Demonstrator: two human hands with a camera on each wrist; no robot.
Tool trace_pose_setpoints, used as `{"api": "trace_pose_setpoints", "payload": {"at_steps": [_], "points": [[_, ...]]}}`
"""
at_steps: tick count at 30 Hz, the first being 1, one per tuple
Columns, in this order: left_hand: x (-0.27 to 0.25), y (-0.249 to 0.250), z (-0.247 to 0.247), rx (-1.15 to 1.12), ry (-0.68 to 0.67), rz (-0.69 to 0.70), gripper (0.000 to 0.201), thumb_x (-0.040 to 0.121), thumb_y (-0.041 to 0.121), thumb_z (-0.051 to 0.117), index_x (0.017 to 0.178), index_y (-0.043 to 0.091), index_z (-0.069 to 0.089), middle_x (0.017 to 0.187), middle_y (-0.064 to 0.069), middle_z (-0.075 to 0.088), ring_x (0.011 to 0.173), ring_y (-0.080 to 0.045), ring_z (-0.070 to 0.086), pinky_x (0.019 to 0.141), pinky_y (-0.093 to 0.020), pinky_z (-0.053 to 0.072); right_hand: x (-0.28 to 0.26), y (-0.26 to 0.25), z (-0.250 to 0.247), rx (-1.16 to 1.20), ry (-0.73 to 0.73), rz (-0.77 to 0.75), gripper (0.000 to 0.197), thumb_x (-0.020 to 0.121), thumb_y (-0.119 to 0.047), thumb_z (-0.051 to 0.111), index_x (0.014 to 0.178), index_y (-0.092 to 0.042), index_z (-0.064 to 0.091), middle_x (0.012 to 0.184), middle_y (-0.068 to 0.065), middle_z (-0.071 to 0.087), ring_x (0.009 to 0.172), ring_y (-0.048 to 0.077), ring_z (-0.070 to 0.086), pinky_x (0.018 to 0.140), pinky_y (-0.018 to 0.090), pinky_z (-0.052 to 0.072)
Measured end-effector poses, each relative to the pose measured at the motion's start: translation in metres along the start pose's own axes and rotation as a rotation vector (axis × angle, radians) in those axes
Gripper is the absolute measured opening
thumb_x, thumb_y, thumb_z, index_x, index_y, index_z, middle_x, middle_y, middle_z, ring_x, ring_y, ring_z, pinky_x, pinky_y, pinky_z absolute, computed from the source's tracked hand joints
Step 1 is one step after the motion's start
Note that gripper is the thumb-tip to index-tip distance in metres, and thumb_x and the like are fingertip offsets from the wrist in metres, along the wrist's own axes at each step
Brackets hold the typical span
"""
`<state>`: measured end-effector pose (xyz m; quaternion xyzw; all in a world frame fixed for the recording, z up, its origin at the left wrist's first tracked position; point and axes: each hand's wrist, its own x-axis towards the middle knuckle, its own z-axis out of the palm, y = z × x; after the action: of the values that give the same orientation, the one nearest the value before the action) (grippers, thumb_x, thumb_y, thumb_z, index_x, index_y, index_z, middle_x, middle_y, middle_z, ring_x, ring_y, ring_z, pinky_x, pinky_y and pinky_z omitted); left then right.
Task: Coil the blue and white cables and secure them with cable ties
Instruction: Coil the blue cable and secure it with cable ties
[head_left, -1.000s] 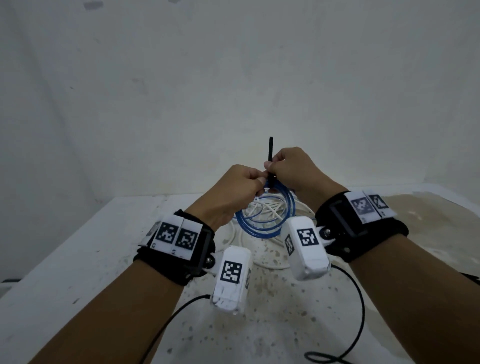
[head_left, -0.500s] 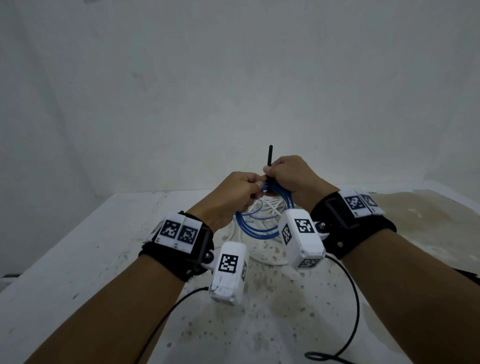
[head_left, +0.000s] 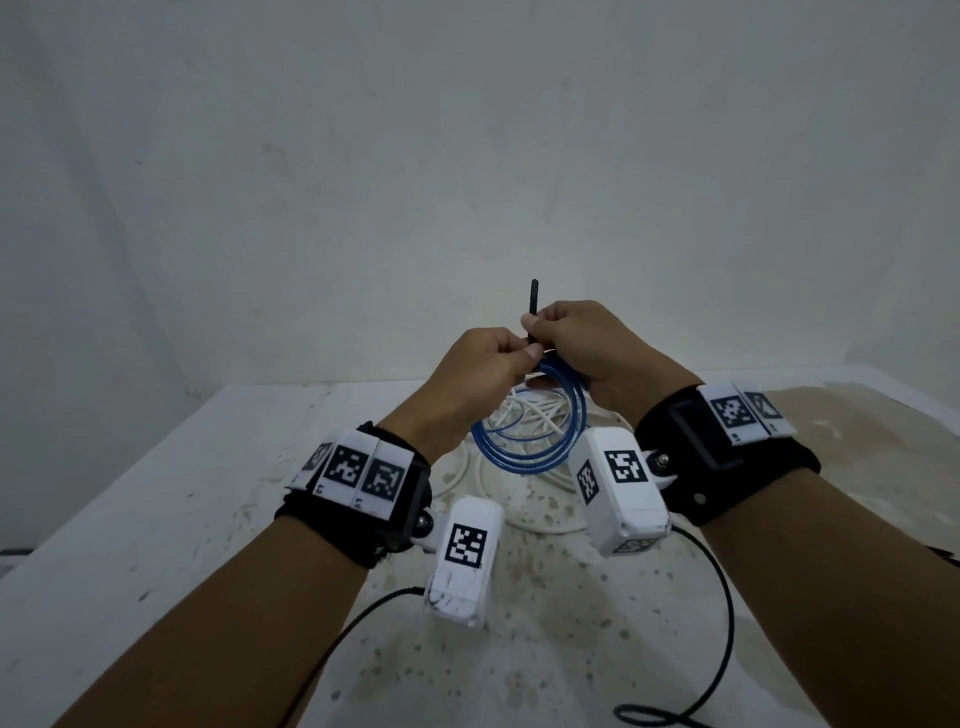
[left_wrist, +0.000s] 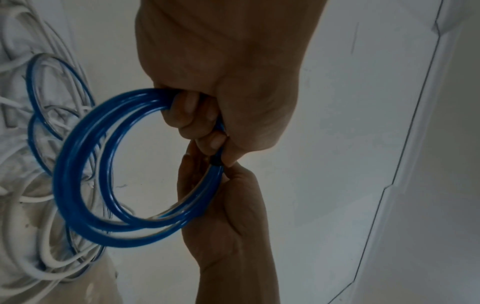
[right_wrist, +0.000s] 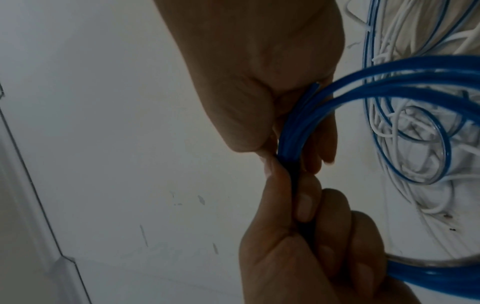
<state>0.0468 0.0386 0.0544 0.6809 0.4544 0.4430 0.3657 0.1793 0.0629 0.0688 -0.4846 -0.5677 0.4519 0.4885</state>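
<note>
My left hand is curled round the top of the blue cable coil, fingers and thumb pinching its strands where the black cable tie wraps them. The coil hangs in the air at 12 o'clock above the white table, its ring upright and drooping toward 6. Behind and below it, loose white cable lies tangled on the table, partly blocked by my wrist cameras. My right hand is closed on the tie's tail, which stands straight up toward 12. The left wrist view shows the tie banding the strands; the head view hides this behind my knuckles. The right wrist view shows further blue loops among the white cable.
</note>
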Motion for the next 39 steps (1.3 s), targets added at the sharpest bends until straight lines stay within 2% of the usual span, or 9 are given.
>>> {"api": "trace_pose_setpoints", "payload": {"at_steps": [7,13,17,20,24,27,32,36,39], "points": [[-0.005,0.000,-0.003,-0.079,-0.010,-0.065,0.019,0.101,0.011,0.050,0.083,0.005,0.055,0.038,0.016,0.048,0.033,0.002,0.044,0.037,-0.006,0.031,-0.004,0.005,0.001,-0.065,-0.099,0.062,0.030,0.095,-0.026,0.064,0.097,0.003,0.069,0.086,0.016,0.073,0.076,0.022,0.072,0.069,0.034,0.060],[0.001,-0.008,-0.002,0.085,0.079,0.020,0.024,0.096,0.029,0.060,0.084,0.008,0.061,0.059,0.009,0.053,0.043,0.004,0.046,0.050,-0.015,0.034,-0.004,0.000,0.001,0.013,-0.075,0.040,0.021,0.094,-0.017,0.065,0.091,0.004,0.068,0.085,0.015,0.071,0.069,0.020,0.068,0.069,0.034,0.061],[0.002,-0.008,0.001,0.059,0.068,0.002,0.023,0.097,0.024,0.057,0.078,0.011,0.055,0.058,0.007,0.049,0.037,0.003,0.041,0.045,-0.016,0.029,-0.003,0.000,0.002,-0.037,-0.054,0.009,0.024,0.095,-0.016,0.064,0.075,-0.003,0.065,0.085,0.017,0.069,0.071,0.023,0.067,0.073,0.039,0.060],[0.004,-0.007,0.000,0.036,0.060,-0.023,0.023,0.098,0.025,0.056,0.081,0.009,0.057,0.055,0.006,0.047,0.035,0.000,0.039,0.039,-0.013,0.027,-0.001,0.001,0.002,-0.044,-0.026,0.006,0.024,0.095,-0.016,0.064,0.075,-0.003,0.064,0.081,0.016,0.069,0.065,0.022,0.067,0.069,0.039,0.062],[0.007,-0.004,0.000,-0.045,0.035,-0.080,0.032,0.103,0.028,0.047,0.075,0.012,0.050,0.055,0.002,0.041,0.040,-0.008,0.027,0.037,-0.019,0.022,0.002,0.000,0.002,-0.041,-0.002,0.006,0.023,0.094,-0.014,0.064,0.074,-0.004,0.062,0.074,0.014,0.067,0.060,0.021,0.067,0.063,0.035,0.061],[0.007,-0.006,-0.001,0.037,0.028,-0.040,0.031,0.102,0.023,0.048,0.074,0.012,0.052,0.057,0.002,0.044,0.035,-0.001,0.035,0.038,-0.013,0.027,0.004,0.002,0.002,-0.046,0.022,0.007,0.022,0.094,-0.012,0.064,0.074,-0.002,0.061,0.074,0.016,0.065,0.061,0.023,0.066,0.060,0.033,0.060],[0.009,-0.013,0.002,0.185,0.057,0.002,0.034,0.101,0.029,0.048,0.072,0.014,0.055,0.062,0.002,0.052,0.049,-0.007,0.040,0.051,-0.024,0.030,0.014,0.012,0.011,-0.160,0.153,-0.029,0.023,0.090,-0.013,0.069,0.072,0.000,0.064,0.076,0.021,0.067,0.073,0.034,0.069,0.074,0.048,0.061],[0.007,-0.016,0.004,0.238,0.084,0.011,0.036,0.100,0.029,0.048,0.083,0.000,0.061,0.071,-0.007,0.055,0.062,-0.016,0.044,0.061,-0.031,0.036,0.022,0.019,0.013,-0.132,0.128,0.020,0.014,0.089,-0.013,0.065,0.078,-0.007,0.062,0.080,0.013,0.065,0.072,0.026,0.067,0.071,0.039,0.061],[0.006,-0.022,0.006,0.271,0.095,0.014,0.035,0.099,0.026,0.049,0.087,-0.005,0.061,0.077,-0.012,0.057,0.068,-0.018,0.046,0.065,-0.033,0.038,0.025,0.026,0.016,-0.155,0.136,0.055,0.004,0.088,-0.013,0.063,0.087,-0.010,0.061,0.084,0.007,0.063,0.069,0.017,0.063,0.056,0.024,0.056]]}}
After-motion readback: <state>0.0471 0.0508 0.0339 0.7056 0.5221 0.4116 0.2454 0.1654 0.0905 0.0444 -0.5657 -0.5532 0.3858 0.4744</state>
